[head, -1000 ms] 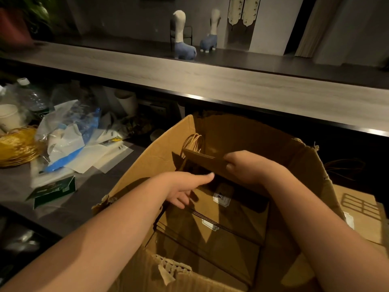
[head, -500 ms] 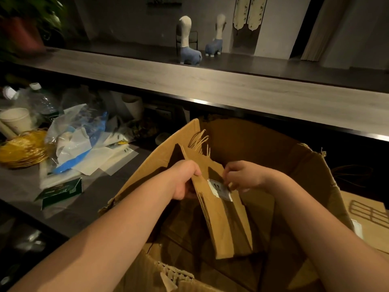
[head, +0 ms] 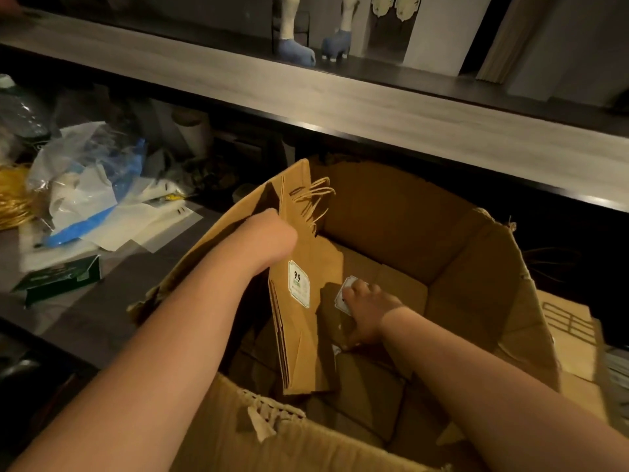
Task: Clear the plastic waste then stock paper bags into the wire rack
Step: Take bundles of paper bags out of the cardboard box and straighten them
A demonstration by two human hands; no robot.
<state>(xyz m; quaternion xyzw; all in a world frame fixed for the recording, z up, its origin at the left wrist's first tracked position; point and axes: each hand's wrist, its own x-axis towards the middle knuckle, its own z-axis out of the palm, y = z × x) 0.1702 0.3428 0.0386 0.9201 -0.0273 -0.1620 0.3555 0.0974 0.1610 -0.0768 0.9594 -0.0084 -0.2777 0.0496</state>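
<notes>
A big open cardboard box (head: pixel 476 267) fills the lower middle of the view. My left hand (head: pixel 269 233) grips a bundle of flat brown paper bags (head: pixel 299 321) with twine handles and a white price sticker, held upright against the box's left wall. My right hand (head: pixel 366 310) reaches down into the box and takes hold of another flat paper bag (head: pixel 343 296) with a white sticker lying on the stack at the bottom. Crumpled clear and blue plastic waste (head: pixel 92 185) lies on the dark counter to the left.
A long grey wooden ledge (head: pixel 340 97) runs above the box, with two blue and white figurines (head: pixel 296 46) behind it. A green packet (head: pixel 58 279) and a gold wire basket (head: pixel 13 199) sit on the left counter. Another brown carton (head: pixel 571 335) stands at the right.
My left hand has taken over the bundle of bags alone and lifted it to the box's left wall. My right hand let go and dropped down onto a bag at the bottom.
</notes>
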